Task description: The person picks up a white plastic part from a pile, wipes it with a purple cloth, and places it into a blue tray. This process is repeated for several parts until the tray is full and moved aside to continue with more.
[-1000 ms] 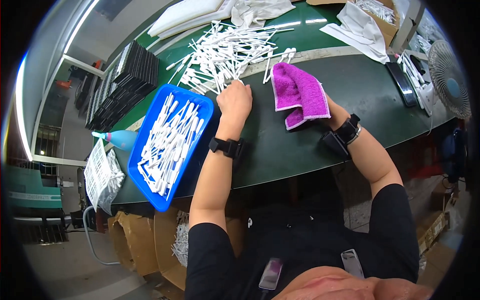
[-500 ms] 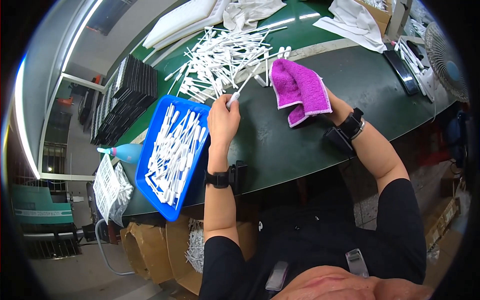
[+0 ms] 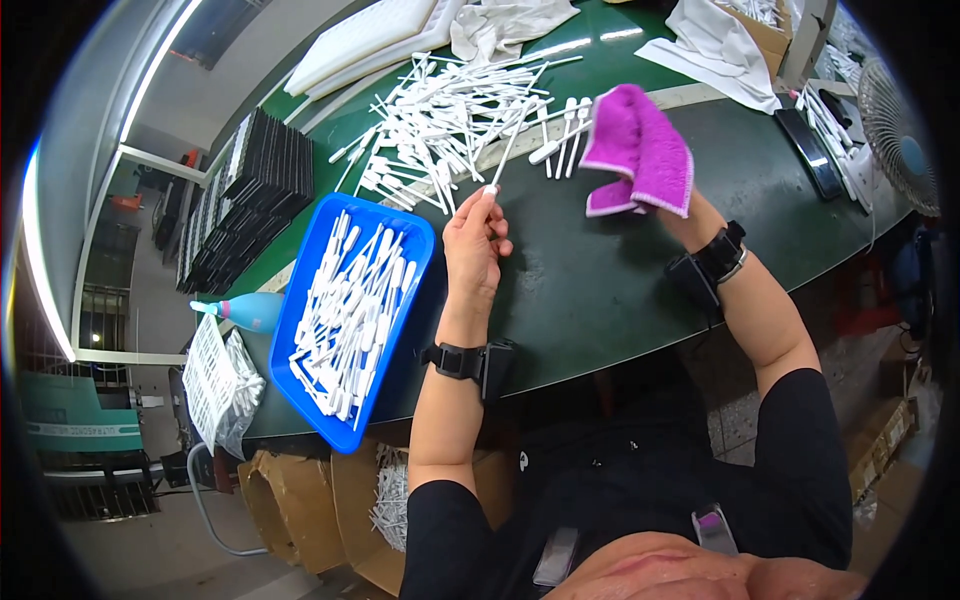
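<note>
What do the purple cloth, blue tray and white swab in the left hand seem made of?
Purple cloth: probably soft synthetic towelling; fuzzy, pale edging. Blue tray: likely smooth plastic; even colour, rounded corners. White swab: perhaps a plastic stick, thin and straight; tip material unclear.

One blue rectangular plastic tray [image 3: 343,436] here, one fuzzy purple cloth [image 3: 645,150], one light-blue rounded bottle [image 3: 257,312], two rumpled white cloths [image 3: 715,55], one round caged fan [image 3: 905,150], and dozens of slender white swabs [image 3: 445,105], too tangled to count!
</note>
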Action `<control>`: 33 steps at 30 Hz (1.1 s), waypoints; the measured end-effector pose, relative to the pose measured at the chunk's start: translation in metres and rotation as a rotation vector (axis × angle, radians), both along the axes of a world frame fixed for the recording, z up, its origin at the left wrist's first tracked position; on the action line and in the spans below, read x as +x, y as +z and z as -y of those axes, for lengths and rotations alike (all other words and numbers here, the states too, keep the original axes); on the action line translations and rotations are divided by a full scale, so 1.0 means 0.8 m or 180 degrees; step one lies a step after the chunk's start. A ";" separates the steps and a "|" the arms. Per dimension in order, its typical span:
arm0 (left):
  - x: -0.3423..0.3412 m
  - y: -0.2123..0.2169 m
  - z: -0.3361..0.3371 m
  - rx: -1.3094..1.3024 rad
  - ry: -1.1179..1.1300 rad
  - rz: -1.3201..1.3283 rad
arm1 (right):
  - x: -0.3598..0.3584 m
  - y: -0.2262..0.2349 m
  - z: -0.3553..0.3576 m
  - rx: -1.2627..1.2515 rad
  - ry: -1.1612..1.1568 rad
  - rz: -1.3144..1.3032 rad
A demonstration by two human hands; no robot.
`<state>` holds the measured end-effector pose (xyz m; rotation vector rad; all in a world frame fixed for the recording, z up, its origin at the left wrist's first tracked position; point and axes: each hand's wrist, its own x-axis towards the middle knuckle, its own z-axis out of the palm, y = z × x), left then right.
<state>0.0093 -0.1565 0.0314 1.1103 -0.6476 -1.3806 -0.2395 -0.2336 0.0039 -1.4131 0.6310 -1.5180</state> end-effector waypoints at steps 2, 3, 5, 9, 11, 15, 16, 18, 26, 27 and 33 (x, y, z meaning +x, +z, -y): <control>0.000 0.002 -0.002 -0.0007 0.0036 -0.0051 | -0.011 0.002 0.001 0.0095 -0.0005 0.0048; 0.000 0.003 -0.003 -0.0006 0.0070 -0.0095 | -0.017 0.004 0.002 0.0198 -0.0011 0.0102; -0.002 0.005 -0.005 -0.0012 0.0097 -0.0146 | -0.018 0.006 0.003 0.0294 -0.0026 0.0151; -0.004 0.004 -0.007 -0.0021 -0.0010 -0.0182 | 0.002 0.008 0.002 0.0682 0.0544 0.1361; -0.002 0.003 -0.007 -0.0036 0.0142 -0.0185 | 0.007 0.009 -0.001 0.0409 0.0318 0.0605; -0.002 0.003 -0.009 -0.0016 0.0232 -0.0287 | 0.008 0.005 -0.003 -0.0002 0.0024 -0.0231; -0.003 0.004 -0.010 0.0001 0.0240 -0.0338 | 0.008 0.005 -0.004 -0.0136 -0.0066 -0.0461; -0.005 0.007 -0.011 0.0010 0.0265 -0.0326 | 0.009 0.004 -0.004 -0.0195 -0.0074 -0.0523; -0.010 0.010 -0.010 -0.0226 -0.0081 0.0180 | 0.005 0.010 -0.009 -0.0834 0.0876 -0.0547; -0.010 0.009 -0.011 -0.0216 -0.0234 0.0471 | 0.015 0.032 -0.023 0.0822 0.1330 -0.0056; -0.027 0.008 -0.017 -0.0183 -0.0688 0.0952 | 0.005 0.064 -0.027 0.2389 0.1078 0.0316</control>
